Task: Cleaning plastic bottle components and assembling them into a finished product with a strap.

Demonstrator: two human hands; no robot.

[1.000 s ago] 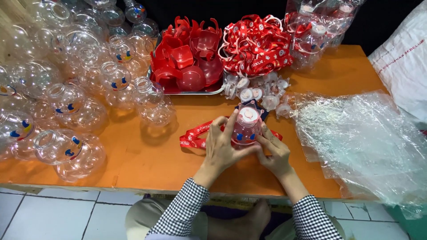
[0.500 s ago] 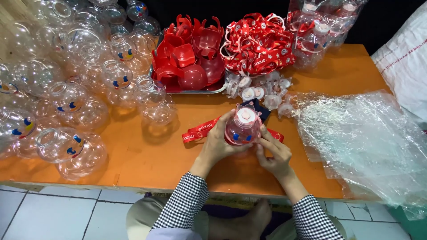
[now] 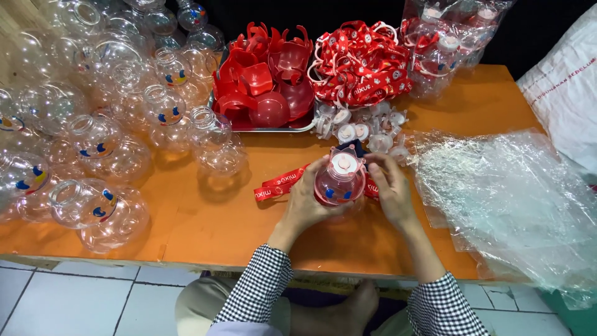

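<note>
Fingers of the left hand (image 3: 309, 198) wrap the side of a small clear round bottle (image 3: 339, 182) fitted with a red liner and white cap, while the right hand (image 3: 390, 190) closes on its other side, fingertips near the cap. The bottle sits low over the orange table (image 3: 205, 218), above a red lanyard (image 3: 280, 185). It looks light, thin-walled and smooth, best held around its belly. Loose white caps (image 3: 357, 127) and a tray of red parts (image 3: 264, 93) lie just behind; empty clear bottles (image 3: 99, 143) crowd the left, plastic bags (image 3: 510, 193) the right. Open tabletop remains toward the near edge.
</note>
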